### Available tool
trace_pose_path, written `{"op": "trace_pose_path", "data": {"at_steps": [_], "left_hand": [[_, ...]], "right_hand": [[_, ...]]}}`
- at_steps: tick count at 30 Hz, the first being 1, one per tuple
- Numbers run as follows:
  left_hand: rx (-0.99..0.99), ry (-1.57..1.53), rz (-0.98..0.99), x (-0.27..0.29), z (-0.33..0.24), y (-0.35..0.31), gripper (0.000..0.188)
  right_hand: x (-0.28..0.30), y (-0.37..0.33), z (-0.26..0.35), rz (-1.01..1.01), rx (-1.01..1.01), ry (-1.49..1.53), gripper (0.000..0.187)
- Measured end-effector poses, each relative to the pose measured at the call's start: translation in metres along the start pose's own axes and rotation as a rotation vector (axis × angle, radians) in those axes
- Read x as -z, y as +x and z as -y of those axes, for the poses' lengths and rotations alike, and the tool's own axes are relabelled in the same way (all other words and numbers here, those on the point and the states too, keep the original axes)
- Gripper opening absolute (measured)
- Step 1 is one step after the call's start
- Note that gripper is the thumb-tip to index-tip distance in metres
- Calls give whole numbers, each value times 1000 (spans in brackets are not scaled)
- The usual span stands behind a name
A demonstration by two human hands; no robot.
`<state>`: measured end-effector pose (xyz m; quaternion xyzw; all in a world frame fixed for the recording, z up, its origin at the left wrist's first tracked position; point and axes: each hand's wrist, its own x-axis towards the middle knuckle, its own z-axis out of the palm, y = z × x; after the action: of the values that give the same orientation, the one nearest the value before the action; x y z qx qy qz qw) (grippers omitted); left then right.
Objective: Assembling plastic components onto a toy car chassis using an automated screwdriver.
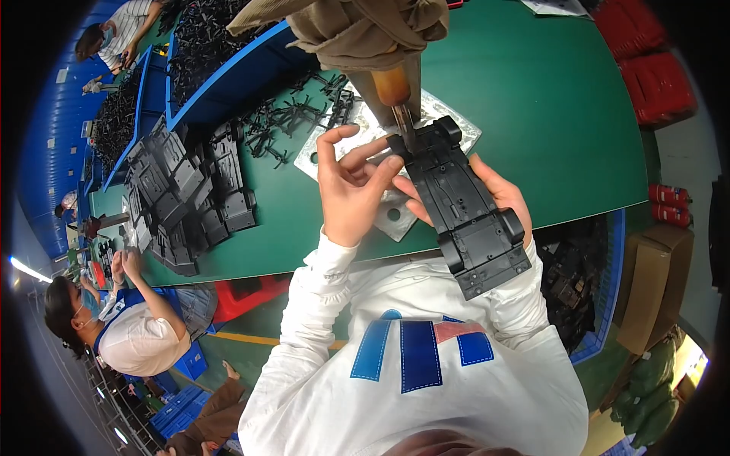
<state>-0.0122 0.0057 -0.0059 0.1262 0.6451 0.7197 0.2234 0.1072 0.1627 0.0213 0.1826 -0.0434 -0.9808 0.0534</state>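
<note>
Green covers the broad tabletop (547,137), which carries most of what lies about the hands. Along its far left side a blue bin (228,76) is heaped with small black parts, perhaps set there to have plenty close by. Nearer, a stack of black panels (175,190) spreads in overlapping layers, an arrangement that probably saves room beside the work. Under the hands lies a silvery plate (401,228), likely a firm base below the tool.

Above it hangs a cloth-wrapped tool (357,34), pointing down; the wrapping hides its body, so its purpose is hard to judge.

One black moulded panel (464,201) is held at a slant, its far end at the tool and its near end reaching past the table edge toward the person. The right hand (502,186) grasps it from below, thumb side at the right edge and fingertips showing at the left, apparently to bear its weight. The left hand (353,178) is half-curled, thumb at the far left corner, perhaps to steady it; whether it grips I cannot tell.

Loose black pieces (293,114) lie scattered near the plate. Smallest is the metal tip (403,125), right at that corner; contact is unclear.
</note>
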Motion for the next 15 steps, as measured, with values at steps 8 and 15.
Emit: {"op": "trace_pose_path", "data": {"at_steps": [8, 15], "left_hand": [[2, -22, -10, 0, 2, 1, 60], [10, -44, -9, -1, 1, 1, 60]], "right_hand": [[-1, 2, 0, 1, 7, 15, 66], [2, 1, 2, -4, -20, 28, 66]]}}
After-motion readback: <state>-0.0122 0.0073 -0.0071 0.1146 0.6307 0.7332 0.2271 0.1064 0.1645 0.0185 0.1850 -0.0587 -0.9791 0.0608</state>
